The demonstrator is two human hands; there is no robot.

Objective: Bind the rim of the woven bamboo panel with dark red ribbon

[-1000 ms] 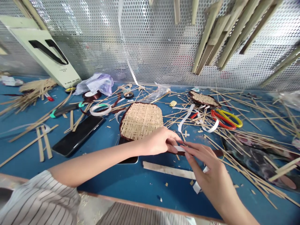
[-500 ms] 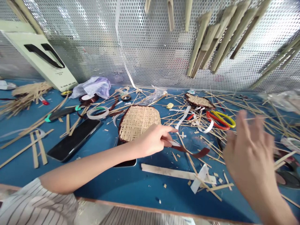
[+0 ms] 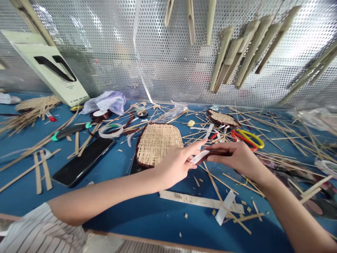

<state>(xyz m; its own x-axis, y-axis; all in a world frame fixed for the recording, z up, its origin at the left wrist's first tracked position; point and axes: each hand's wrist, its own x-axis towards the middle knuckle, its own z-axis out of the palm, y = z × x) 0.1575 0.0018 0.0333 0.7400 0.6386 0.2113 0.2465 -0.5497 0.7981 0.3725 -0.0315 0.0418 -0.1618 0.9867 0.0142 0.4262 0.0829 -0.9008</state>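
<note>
My left hand (image 3: pixel 175 165) pinches a white strip (image 3: pixel 199 157) between thumb and forefinger, just right of a square woven bamboo mat (image 3: pixel 158 146) with a dark red edge. My right hand (image 3: pixel 237 156) is shut on a dark brown strip (image 3: pixel 217 153) that joins the white strip's end. The two hands nearly meet over the blue table (image 3: pixel 147 218). The mat lies on a dark flat object (image 3: pixel 137 168), mostly hidden. A smaller woven piece (image 3: pixel 223 118) sits further back.
Loose bamboo strips cover the table. Nearby are red-and-yellow scissors (image 3: pixel 246 138), a black phone (image 3: pixel 83 161), tape rolls (image 3: pixel 110 130) and a wide pale bamboo strip (image 3: pixel 201 201). A perforated metal panel (image 3: pixel 105 35) stands behind, with bamboo pieces hanging on it.
My right hand has come down from its raised, open position and shut on the dark brown strip. My left hand has stayed near the mat, holding the white strip.
</note>
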